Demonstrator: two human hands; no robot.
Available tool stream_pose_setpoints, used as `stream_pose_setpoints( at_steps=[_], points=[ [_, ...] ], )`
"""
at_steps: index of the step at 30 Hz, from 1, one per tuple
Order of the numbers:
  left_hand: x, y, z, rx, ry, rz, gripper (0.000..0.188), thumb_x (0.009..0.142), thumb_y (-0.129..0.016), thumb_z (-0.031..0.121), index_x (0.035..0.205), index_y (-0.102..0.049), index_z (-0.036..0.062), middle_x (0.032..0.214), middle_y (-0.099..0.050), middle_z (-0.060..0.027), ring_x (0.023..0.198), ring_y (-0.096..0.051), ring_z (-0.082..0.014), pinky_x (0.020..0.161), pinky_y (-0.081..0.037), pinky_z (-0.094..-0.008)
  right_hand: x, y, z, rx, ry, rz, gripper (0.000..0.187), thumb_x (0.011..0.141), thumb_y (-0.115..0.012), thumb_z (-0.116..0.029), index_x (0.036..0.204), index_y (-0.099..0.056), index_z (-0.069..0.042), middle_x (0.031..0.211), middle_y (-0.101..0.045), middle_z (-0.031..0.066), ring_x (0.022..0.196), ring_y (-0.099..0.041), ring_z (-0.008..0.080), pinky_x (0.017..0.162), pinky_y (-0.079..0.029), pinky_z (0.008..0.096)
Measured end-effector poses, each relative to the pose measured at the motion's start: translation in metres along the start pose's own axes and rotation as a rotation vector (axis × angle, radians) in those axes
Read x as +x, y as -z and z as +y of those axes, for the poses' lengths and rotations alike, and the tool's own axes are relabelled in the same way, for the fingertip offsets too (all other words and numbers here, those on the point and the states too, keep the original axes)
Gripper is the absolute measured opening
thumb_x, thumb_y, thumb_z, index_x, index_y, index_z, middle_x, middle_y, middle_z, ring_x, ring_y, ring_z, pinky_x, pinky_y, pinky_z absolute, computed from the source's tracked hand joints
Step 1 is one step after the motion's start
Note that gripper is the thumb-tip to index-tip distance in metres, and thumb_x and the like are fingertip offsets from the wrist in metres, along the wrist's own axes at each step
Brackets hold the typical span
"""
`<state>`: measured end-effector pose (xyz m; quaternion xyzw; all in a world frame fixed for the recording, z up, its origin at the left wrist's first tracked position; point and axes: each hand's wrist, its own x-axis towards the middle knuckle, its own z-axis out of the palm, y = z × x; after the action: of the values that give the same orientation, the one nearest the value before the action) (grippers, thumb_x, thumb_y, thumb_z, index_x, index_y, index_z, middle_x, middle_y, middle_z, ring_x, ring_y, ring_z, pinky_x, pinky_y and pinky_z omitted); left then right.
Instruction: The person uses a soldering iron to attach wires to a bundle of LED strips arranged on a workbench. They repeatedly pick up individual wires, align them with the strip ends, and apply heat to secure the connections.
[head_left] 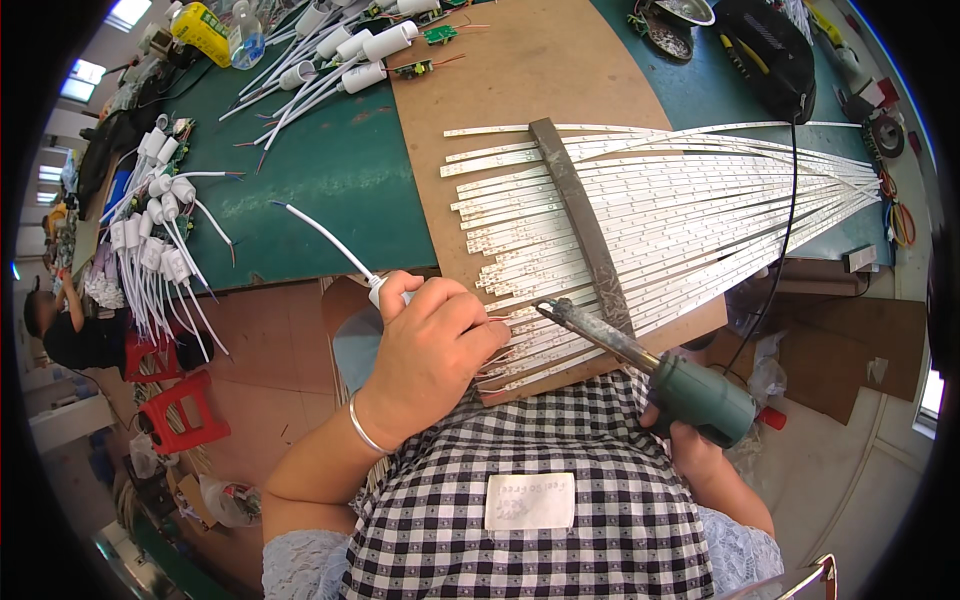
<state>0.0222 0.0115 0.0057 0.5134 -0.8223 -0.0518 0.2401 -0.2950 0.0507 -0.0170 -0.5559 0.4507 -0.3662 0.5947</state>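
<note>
My left hand (428, 338) is closed around a white plastic cap with a cable (328, 236), most of the cap being hidden by the fingers. Thin wires show by its fingertips, close to the near ends of the LED strips (690, 195). In my right hand (692, 447) is a green soldering gun (705, 400), its dark, worn tip pointing left above the strips, near my left fingers. The strips lie side by side, fanned out on a brown board (520, 70). Across them rests a dark flat bar (580, 215).
White caps with cables and green circuit boards (365, 75) lie at the back; another bunch (155, 225) hangs over the left table edge. A black cord (790, 220) crosses the strips. Further right are a black pouch (765, 55) and metal dish (685, 10). A person (75, 325) sits far left.
</note>
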Motion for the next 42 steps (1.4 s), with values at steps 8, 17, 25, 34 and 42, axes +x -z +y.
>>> stream_pose_setpoints(
  at_steps=[8,17,25,34,42],
  points=[
    [0.000,0.002,0.002,0.008,0.005,-0.008,0.008,0.069,-0.067,0.010,0.074,-0.067,0.0165,0.073,-0.054,0.0060,0.081,-0.055,-0.0153,0.084,-0.030,-0.0400,0.000,0.000,0.001,0.000,0.013,0.004,0.057,0.085,-0.068,-0.038,0.117,-0.053,0.006,0.092,-0.065,0.0096,0.069,-0.065,0.0147,0.064,-0.052,0.0273],
    [0.000,0.003,0.003,-0.013,0.010,-0.020,0.011,0.069,-0.068,0.009,0.077,-0.067,0.0159,0.077,-0.054,0.0049,0.082,-0.056,-0.0167,0.085,-0.030,-0.0405,0.000,-0.001,0.002,0.007,0.020,0.013,0.054,0.085,-0.068,-0.035,0.116,-0.053,0.006,0.089,-0.066,0.0094,0.068,-0.065,0.0154,0.063,-0.051,0.0280],
    [-0.002,0.006,0.003,-0.037,0.035,-0.024,0.014,0.068,-0.069,0.008,0.079,-0.067,0.0158,0.081,-0.056,0.0043,0.086,-0.055,-0.0179,0.085,-0.031,-0.0411,0.002,0.002,0.003,-0.051,0.064,-0.057,0.050,0.087,-0.065,-0.034,0.116,-0.054,0.004,0.090,-0.065,0.0097,0.068,-0.065,0.0155,0.066,-0.051,0.0281],
    [-0.009,0.027,-0.020,-0.146,-0.081,-0.177,0.022,0.065,-0.071,0.008,0.082,-0.069,0.0221,0.093,-0.060,0.0066,0.103,-0.053,-0.0201,0.090,-0.030,-0.0432,0.000,-0.004,-0.003,0.069,-0.097,-0.002,0.064,0.085,-0.065,-0.047,0.124,-0.048,0.002,0.098,-0.060,0.0092,0.075,-0.060,0.0150,0.067,-0.049,0.0279],
    [-0.001,0.015,-0.019,-0.173,-0.061,-0.149,0.012,0.071,-0.070,0.010,0.077,-0.062,0.0154,0.088,-0.060,0.0026,0.096,-0.054,-0.0205,0.087,-0.031,-0.0406,-0.003,0.002,-0.002,0.083,-0.078,0.005,0.067,0.084,-0.067,-0.044,0.127,-0.045,0.001,0.107,-0.058,0.0106,0.076,-0.060,0.0158,0.066,-0.049,0.0280]
  ],
)
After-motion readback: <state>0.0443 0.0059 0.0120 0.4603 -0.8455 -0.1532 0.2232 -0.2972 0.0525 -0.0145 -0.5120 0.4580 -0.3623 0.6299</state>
